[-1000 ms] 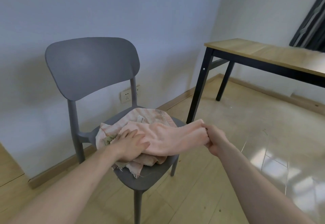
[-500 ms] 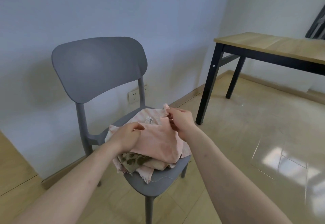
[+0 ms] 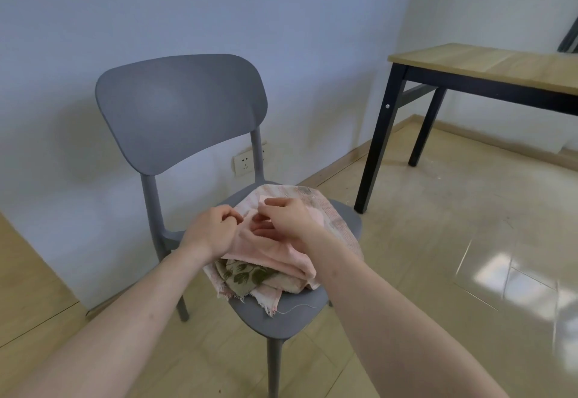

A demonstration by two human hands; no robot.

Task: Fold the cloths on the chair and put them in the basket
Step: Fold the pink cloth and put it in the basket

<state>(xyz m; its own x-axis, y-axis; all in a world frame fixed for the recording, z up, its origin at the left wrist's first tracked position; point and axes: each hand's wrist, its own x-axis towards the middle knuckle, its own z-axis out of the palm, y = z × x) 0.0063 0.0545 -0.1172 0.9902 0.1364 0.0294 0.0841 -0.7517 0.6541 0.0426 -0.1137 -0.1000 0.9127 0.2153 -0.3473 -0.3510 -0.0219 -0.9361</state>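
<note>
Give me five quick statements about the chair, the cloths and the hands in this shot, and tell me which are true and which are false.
1. Both hands are on the pink cloth on top of the pile. True: the left hand and right hand both pinch it.
2. The cloths lie on the wooden table. False: they lie on the seat of the grey chair.
3. A leaf-patterned cloth sits under the pink one. True.
4. The basket stands beside the chair. False: no basket is in view.
5. The chair's backrest is draped with a cloth. False: it is bare.
</note>
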